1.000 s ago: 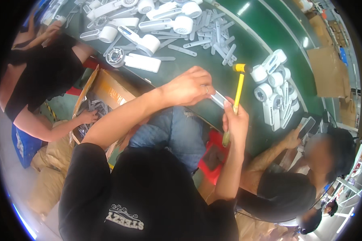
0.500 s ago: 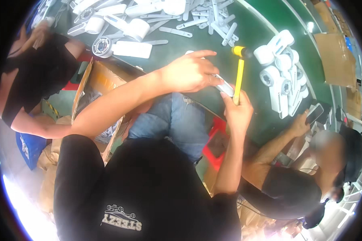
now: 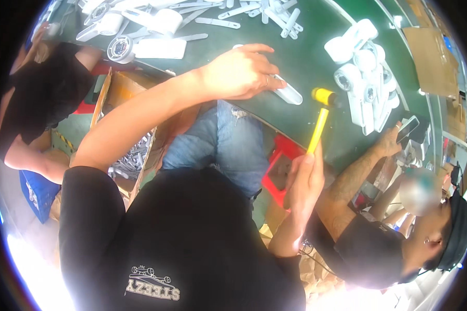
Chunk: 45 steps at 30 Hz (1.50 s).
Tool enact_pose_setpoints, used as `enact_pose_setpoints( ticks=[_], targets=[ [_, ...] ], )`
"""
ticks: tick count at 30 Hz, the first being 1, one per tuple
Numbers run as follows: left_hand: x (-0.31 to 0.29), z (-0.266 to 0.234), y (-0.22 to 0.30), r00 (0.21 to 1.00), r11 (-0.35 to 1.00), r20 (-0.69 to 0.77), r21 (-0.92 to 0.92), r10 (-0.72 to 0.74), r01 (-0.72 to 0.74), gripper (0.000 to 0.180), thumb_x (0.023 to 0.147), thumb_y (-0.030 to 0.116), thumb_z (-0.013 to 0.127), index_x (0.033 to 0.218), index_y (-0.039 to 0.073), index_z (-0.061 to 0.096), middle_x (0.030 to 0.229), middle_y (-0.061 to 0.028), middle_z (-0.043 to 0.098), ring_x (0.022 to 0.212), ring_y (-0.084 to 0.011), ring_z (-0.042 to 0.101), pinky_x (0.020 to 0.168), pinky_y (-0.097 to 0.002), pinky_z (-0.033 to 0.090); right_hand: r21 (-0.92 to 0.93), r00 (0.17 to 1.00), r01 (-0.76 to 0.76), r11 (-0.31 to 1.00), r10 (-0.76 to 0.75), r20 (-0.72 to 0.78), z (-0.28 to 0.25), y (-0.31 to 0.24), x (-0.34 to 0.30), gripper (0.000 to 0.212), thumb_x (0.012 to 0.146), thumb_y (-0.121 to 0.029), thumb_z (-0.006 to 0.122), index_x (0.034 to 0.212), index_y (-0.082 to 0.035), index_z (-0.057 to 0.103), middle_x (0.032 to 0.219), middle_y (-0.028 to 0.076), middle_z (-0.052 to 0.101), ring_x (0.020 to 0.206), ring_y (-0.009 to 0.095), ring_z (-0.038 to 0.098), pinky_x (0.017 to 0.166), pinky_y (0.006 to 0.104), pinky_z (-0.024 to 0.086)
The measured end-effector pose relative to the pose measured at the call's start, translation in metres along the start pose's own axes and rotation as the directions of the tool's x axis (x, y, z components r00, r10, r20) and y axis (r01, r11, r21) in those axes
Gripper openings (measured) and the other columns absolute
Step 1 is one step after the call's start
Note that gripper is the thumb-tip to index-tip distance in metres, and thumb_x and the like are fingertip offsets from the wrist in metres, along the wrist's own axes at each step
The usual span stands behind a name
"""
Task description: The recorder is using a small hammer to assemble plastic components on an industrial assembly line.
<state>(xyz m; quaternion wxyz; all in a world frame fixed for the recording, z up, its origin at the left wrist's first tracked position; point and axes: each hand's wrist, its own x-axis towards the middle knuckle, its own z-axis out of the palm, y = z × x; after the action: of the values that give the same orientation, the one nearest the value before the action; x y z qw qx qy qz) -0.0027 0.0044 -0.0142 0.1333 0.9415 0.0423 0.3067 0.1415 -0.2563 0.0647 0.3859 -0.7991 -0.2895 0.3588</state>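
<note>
My left hand (image 3: 238,73) is closed over a long white plastic part (image 3: 288,94) at the near side of the green table. Its rounded end sticks out past my fingers, and most of the rest lies under the hand. In my right hand (image 3: 307,176) is a small hammer (image 3: 318,129) with a yellow handle and a yellow and black head. That hand is closed low on the handle, over the near edge of the table. The hammer's head stands up, to the right of the white part and apart from it.
White round-headed pieces (image 3: 161,22) and loose grey strips (image 3: 218,23) cover the table's far left. More white pieces (image 3: 366,72) are heaped at right. An open cardboard box (image 3: 102,98) stands left. Co-workers sit on both sides; the right one's hand (image 3: 388,142) holds a phone (image 3: 407,128).
My right hand has drawn back from the white part, toward me, taking the hammer along. My left hand keeps its hold on the part. The whole view has shifted slightly.
</note>
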Motion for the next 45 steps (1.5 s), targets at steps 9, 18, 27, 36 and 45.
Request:
enact_pose_setpoints(
  ticks=[9,18,27,36,45],
  targets=[
    [0.002,0.002,-0.001,1.0,1.0,0.007,0.02,0.024,-0.024,0.023,0.092,0.019,0.073,0.113,0.012,0.081,0.089,-0.0052,0.074,0.091,-0.0241,0.072,0.109,-0.0435,0.051,-0.023,0.995,0.067,0.997,-0.068,-0.066,0.014,0.018,-0.018,0.048,0.112,-0.017,0.046,0.158,-0.001,0.045,0.08,0.017,0.062,0.064,0.022,0.058,0.064,0.0366,0.051],
    [0.007,-0.002,-0.001,1.0,0.999,0.006,-0.036,0.008,-0.008,0.024,0.09,0.017,0.073,0.112,0.012,0.08,0.096,-0.0053,0.075,0.098,-0.024,0.071,0.112,-0.0448,0.049,-0.167,0.999,0.037,0.985,-0.043,-0.027,0.019,0.016,-0.005,0.046,0.113,-0.017,0.046,0.157,-0.002,0.048,0.072,0.006,0.056,0.063,0.011,0.054,0.061,0.0307,0.048],
    [0.041,-0.019,0.005,0.979,0.996,0.187,-0.058,0.075,-0.066,0.026,0.08,0.008,0.073,0.105,0.009,0.08,0.125,-0.0063,0.067,0.126,-0.0305,0.056,0.115,-0.0428,0.042,0.358,0.992,0.123,0.925,-0.111,-0.055,0.001,-0.012,-0.027,0.051,0.115,-0.024,0.044,0.162,-0.005,0.038,0.076,-0.002,0.052,0.06,0.006,0.048,0.055,0.0217,0.04],
    [-0.029,0.01,0.017,0.938,0.948,-0.161,-0.129,-0.308,0.289,0.041,0.092,0.013,0.076,0.133,0.016,0.072,0.109,-0.0121,0.076,0.096,-0.0313,0.071,0.085,-0.0396,0.06,0.107,1.0,-0.002,0.994,0.005,-0.025,0.011,-0.017,-0.014,0.054,0.115,-0.019,0.044,0.167,-0.008,0.032,0.075,0.0,0.054,0.063,0.007,0.049,0.059,0.0254,0.046],
    [-0.035,0.012,0.006,0.936,0.97,-0.256,-0.024,-0.242,0.244,0.033,0.09,0.014,0.079,0.122,0.014,0.077,0.106,-0.01,0.075,0.094,-0.0313,0.072,0.084,-0.0408,0.06,-0.167,0.937,0.298,0.94,-0.322,-0.139,0.024,-0.016,-0.01,0.055,0.113,-0.015,0.042,0.167,-0.01,0.031,0.073,0.0,0.053,0.057,0.007,0.05,0.051,0.026,0.044]
  ],
)
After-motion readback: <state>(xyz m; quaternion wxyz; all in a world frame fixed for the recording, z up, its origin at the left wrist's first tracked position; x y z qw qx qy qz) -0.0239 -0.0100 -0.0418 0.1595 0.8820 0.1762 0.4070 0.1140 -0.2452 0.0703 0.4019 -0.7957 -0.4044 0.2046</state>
